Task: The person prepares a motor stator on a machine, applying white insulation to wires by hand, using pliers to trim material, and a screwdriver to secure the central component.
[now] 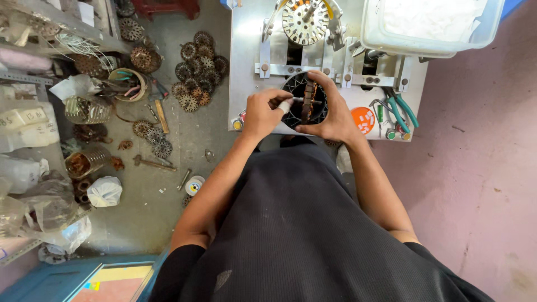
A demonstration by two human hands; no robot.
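Note:
A round black motor stator (305,100) with copper windings sits at the front of a grey metal machine table (246,61). My right hand (333,109) cups its right side and lower rim. My left hand (263,112), with white tape on one finger, pinches a thin dark tool (302,100) that points into the stator's centre. A second toothed stator core (305,21) is mounted on the machine behind.
A white plastic tub (430,25) stands at the table's back right. Green-handled pliers (400,112) and an orange disc (363,119) lie at right. Several rusty stator cores (196,67), a hammer (152,164), containers and bags litter the floor and shelves at left.

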